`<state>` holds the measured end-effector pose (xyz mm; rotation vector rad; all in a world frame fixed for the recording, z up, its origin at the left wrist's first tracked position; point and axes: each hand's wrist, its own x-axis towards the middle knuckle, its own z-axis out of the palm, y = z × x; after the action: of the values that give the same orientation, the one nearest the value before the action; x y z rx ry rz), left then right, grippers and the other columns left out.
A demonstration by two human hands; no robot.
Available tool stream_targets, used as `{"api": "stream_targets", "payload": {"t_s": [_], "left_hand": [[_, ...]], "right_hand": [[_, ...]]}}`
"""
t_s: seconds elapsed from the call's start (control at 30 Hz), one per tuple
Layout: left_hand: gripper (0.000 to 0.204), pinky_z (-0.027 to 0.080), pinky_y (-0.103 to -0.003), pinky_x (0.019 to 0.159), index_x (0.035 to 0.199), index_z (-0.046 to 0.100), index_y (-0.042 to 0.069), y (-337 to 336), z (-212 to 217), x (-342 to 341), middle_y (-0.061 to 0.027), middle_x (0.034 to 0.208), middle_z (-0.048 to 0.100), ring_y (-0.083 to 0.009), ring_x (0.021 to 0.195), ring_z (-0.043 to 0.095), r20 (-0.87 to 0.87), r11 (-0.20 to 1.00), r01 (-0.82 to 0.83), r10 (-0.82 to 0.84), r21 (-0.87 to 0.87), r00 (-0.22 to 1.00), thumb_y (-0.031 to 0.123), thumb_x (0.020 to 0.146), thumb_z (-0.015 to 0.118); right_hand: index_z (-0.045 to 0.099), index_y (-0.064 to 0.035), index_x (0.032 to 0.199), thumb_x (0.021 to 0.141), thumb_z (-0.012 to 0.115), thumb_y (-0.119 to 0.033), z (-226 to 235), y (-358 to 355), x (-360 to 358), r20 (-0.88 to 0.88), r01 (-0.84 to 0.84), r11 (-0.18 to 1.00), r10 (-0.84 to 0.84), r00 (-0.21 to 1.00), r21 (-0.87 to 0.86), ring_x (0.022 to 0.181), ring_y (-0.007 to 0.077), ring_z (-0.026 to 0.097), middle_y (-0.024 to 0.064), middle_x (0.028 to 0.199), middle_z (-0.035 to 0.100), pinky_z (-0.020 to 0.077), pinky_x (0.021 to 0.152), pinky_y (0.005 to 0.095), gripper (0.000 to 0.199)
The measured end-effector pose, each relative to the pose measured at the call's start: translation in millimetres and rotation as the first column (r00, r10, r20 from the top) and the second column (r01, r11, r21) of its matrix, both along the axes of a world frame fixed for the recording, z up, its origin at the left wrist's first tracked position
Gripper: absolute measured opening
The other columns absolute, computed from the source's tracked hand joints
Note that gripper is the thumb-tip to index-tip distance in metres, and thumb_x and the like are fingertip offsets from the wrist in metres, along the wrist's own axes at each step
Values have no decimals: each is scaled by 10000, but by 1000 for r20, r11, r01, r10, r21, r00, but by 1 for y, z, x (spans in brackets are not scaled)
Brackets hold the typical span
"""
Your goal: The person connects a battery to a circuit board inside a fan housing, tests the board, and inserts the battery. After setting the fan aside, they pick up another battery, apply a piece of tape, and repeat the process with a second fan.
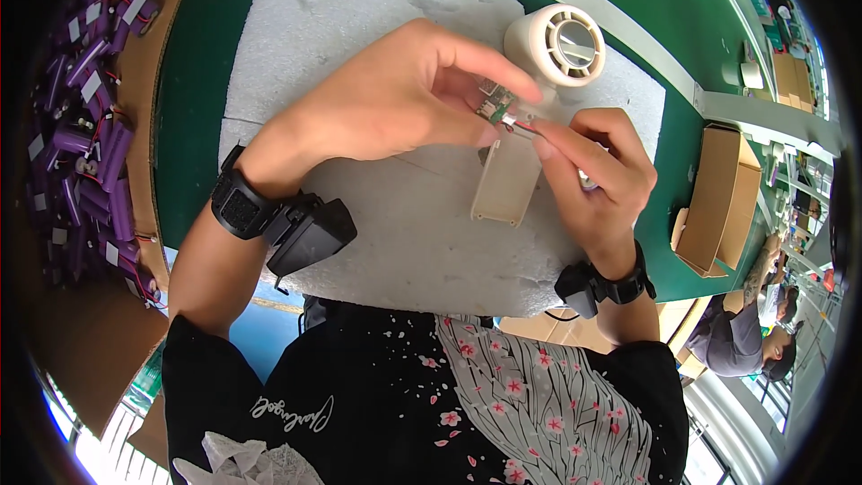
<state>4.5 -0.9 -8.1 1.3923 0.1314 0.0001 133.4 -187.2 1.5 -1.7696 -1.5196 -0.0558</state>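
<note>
My left hand reaches in from the left, thumb and fingers closed on a small green circuit board. A white plug with thin red and dark wires sits at the board's lower edge. Thumb and forefinger of my right hand pinch these wires close to the plug. Something small and whitish shows under the curled fingers of that hand; I cannot make out its kind. Just beyond both hands lies a cream handheld fan with a round slotted head. Its flat, open handle part shows below the board.
A white foam mat covers part of the green table. At the left stands a cardboard box with many purple battery packs. An open small carton is at the right. Another person sits beyond it.
</note>
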Motion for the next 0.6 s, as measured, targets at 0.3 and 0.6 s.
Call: {"api": "stream_targets", "payload": {"t_s": [0.3,0.6], "left_hand": [[391,520,-264,880,1190,621,-14,4,4,0,-89,1057,663,-119,957,627,2,997,65,-65,-30,998,-112,812,641],[374,530,-264,856,1161,625,3,4,6,0,-76,1031,662,-126,931,640,12,999,32,-32,18,999,-107,804,654]], "right_hand": [[737,-41,920,717,758,3,-3,0,-3,-47,-4,998,1,999,-67,626,122,532,47,813,552,420,539,230,208],[740,-60,884,712,777,-17,-1,1,-2,4,-18,1000,18,1000,-23,566,127,554,43,792,562,432,475,237,181]]}}
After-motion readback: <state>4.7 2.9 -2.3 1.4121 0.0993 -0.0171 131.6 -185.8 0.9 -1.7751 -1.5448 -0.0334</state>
